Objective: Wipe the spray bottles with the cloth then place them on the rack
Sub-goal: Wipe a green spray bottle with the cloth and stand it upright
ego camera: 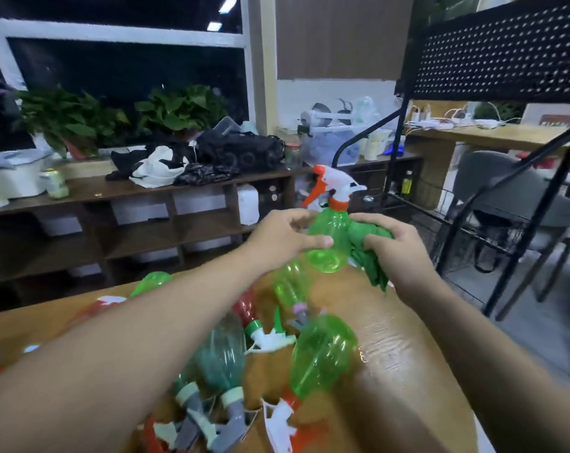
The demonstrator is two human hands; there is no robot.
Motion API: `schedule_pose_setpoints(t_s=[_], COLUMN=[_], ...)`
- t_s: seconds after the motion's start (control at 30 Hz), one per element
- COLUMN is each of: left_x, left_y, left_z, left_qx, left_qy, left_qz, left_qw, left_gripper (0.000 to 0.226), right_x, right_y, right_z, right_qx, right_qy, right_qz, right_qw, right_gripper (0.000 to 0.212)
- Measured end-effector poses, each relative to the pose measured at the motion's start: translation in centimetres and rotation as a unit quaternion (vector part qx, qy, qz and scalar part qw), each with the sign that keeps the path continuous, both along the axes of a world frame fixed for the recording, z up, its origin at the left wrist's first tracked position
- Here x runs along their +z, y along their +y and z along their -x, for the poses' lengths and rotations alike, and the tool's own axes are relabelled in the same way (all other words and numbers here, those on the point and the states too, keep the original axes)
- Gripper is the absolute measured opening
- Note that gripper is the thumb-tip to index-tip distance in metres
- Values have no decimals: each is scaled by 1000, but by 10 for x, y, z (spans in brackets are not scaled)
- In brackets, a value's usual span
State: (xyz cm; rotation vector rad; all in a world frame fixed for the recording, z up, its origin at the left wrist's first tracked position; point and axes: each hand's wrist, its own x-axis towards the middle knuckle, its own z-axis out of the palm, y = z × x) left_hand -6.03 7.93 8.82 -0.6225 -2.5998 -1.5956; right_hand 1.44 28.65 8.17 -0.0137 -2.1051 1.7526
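The person holds a green spray bottle [328, 246] up above the wooden table [394, 338], roughly upright, with its orange-and-white trigger head [337, 186] on top and the nozzle pointing left. The left hand [282, 238] grips the bottle's body from the left, its thumb lying across the front of the clear green plastic and its fingers curled toward the shoulder. The right hand [399, 253] is bunched around a green cloth [367, 253], fingers curled into the fabric, and presses it against the bottle's right side; a loose end of the cloth hangs below the hand. More bottles lie on their sides in a heap on the table beneath the forearms: a green one with an orange-and-white head [323, 358] nearest the right arm, a teal one [223, 353] with a grey trigger, another green one [290, 284] just under the held bottle, and a red one [244, 305] (mostly hidden by the left arm). The black metal rack [506, 50] stands to the right of the table, its perforated upper shelf above hand height. A grey chair [506, 191] sits behind it.
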Motion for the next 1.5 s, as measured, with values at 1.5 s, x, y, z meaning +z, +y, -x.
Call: schedule_pose_setpoints(t_s=[1.5], left_x=[-43], left_y=[-19], left_z=[-28], left_qx=[-336], left_qy=[478], left_qz=[522], left_qw=[621], left_gripper=[90], right_x=[-81], right_y=[-6], right_z=[1], right_qx=[-22], right_qy=[-110], right_qz=[59], right_qw=[992], right_gripper=[50])
